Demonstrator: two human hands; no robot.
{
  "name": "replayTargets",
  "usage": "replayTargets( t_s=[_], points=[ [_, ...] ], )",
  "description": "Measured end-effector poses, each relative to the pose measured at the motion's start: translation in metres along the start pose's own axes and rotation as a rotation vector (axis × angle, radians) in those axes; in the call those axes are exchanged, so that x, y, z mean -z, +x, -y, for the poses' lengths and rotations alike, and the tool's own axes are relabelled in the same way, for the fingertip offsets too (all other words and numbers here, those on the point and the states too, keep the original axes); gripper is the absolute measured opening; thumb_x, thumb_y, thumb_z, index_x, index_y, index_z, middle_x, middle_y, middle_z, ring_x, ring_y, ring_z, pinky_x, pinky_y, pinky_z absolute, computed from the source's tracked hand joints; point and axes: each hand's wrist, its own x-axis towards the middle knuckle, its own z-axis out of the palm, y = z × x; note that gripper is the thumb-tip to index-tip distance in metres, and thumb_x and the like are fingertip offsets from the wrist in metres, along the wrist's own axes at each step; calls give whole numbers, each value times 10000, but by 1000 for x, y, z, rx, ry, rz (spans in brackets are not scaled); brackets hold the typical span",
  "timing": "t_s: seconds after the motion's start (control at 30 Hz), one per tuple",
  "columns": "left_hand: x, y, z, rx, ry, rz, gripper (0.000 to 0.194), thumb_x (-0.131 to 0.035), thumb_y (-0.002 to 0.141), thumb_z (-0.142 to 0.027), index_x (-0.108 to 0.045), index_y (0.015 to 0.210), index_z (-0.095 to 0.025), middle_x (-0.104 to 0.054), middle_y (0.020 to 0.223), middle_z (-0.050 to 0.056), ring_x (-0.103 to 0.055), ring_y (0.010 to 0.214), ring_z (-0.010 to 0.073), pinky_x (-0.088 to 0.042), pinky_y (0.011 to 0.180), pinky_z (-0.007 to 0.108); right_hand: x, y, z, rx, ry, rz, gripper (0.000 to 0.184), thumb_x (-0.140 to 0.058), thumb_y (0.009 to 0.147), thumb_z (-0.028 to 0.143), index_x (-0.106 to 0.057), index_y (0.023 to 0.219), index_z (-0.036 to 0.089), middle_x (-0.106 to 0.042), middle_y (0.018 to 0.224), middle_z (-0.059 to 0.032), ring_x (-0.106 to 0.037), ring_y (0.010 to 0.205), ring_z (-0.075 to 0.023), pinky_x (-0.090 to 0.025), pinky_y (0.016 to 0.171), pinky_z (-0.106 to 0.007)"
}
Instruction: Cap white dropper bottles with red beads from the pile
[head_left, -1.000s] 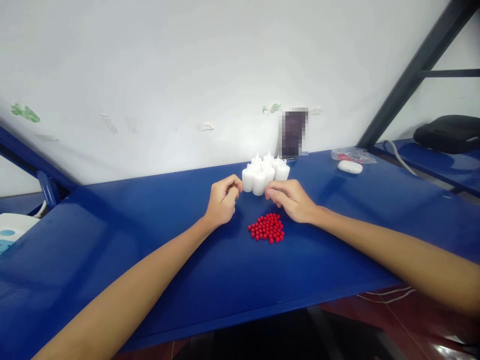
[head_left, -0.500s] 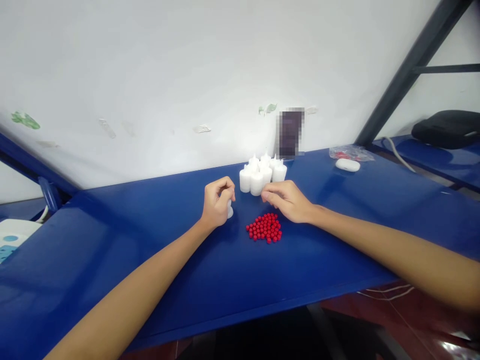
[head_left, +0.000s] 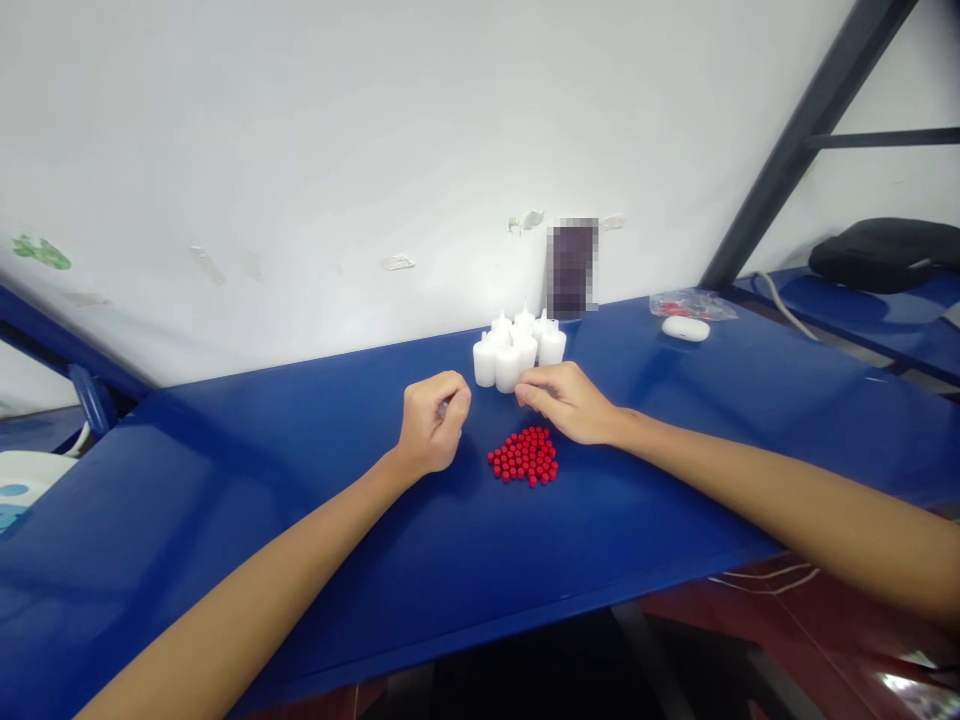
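My left hand [head_left: 433, 425] is curled closed above the blue table, left of the red pile. It holds a small white bottle [head_left: 442, 409], and the fingers cover nearly all of it. My right hand [head_left: 566, 402] has thumb and fingertips pressed together in a pinch. Whatever lies between those fingertips is too small or hidden to tell. Just behind the right fingertips several white bottles [head_left: 508, 368] with pointed tips stand upright in a tight group. Between the hands, nearer to me, many small red caps [head_left: 525, 457] lie in a loose single-layer pile.
A white oval case [head_left: 685, 329] and a clear plastic bag [head_left: 697, 305] with red bits lie toward the back right of the blue table [head_left: 337, 560]. A dark blurred-out upright object [head_left: 571, 270] leans at the wall. A white power strip [head_left: 30, 475] sits at far left.
My left hand has turned and come slightly nearer to me, so the bottle's pale end below the fingers is now hidden. The right hand keeps its pinch; the whole view shifts slightly.
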Motion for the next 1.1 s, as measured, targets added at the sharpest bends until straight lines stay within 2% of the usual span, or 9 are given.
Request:
replayTargets(
  t_s=[0.1,0.23,0.47,0.53,0.77,0.93,1.1],
  points=[
    [1,-1,-2,-93,25,30,340,-409,972,-251,-418,639,-181,-429,603,-10,-379,574,121,-299,588,304,0,0,0,5,-4,9,377,-439,978,354,-579,692,154,-529,589,21,-471,546,-105,-312,561,-256],
    [6,-3,-6,-178,65,133,299,-381,972,-232,-428,680,-188,-455,629,4,-376,610,142,-320,618,324,1,-1,0,7,-11,17,376,-438,981,355,-581,698,153,-539,600,18,-476,555,-105,-316,566,-256],
    [9,-7,-3,-151,149,371,282,-365,982,-247,-459,723,-185,-468,680,16,-394,675,165,-347,676,346,2,-1,1,2,-14,23,382,-432,984,358,-581,695,157,-538,596,18,-482,556,-109,-323,575,-259],
    [10,-7,-2,-128,142,379,299,-350,987,-258,-469,724,-183,-471,692,20,-397,690,169,-351,694,353,2,-1,2,-2,-13,19,386,-430,984,362,-577,691,158,-540,595,16,-485,554,-111,-324,573,-260],
    [23,-9,-7,-64,69,298,354,-309,974,-335,-536,756,-173,-505,759,52,-415,750,197,-353,742,386,1,-1,1,-7,-5,33,376,-429,979,361,-592,707,159,-555,606,9,-495,555,-118,-328,569,-261],
    [29,-10,-9,-56,41,415,372,-275,982,-341,-521,755,-179,-525,767,56,-421,784,208,-359,777,398,1,-1,2,-19,2,42,359,-434,977,359,-614,741,156,-573,622,6,-500,557,-120,-327,563,-259],
    [27,-11,-8,-28,105,435,372,-293,985,-337,-556,775,-178,-503,882,73,-413,905,236,-362,867,440,2,-2,3,-24,10,41,353,-434,979,364,-616,760,155,-585,638,2,-508,563,-122,-333,559,-256]
  ],
)
